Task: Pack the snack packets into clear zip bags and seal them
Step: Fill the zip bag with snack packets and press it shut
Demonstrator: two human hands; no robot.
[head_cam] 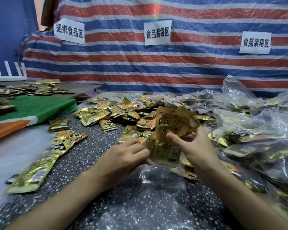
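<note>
A bunch of gold snack packets (171, 130) stands upright between both hands above the speckled table (93, 146). My right hand (194, 146) grips the bunch from the right, thumb across its front. My left hand (125, 156) pinches its lower left edge. A clear zip bag (156, 188) lies flat on the table just below the hands. A loose heap of gold packets (123, 115) covers the table behind the bunch.
Filled clear bags of packets (256, 138) pile up along the right side. Single gold packets (40, 166) lie at the left on white plastic. A green and orange cloth (33, 110) and more packets sit far left. A striped tarp wall (156, 63) with paper signs closes the back.
</note>
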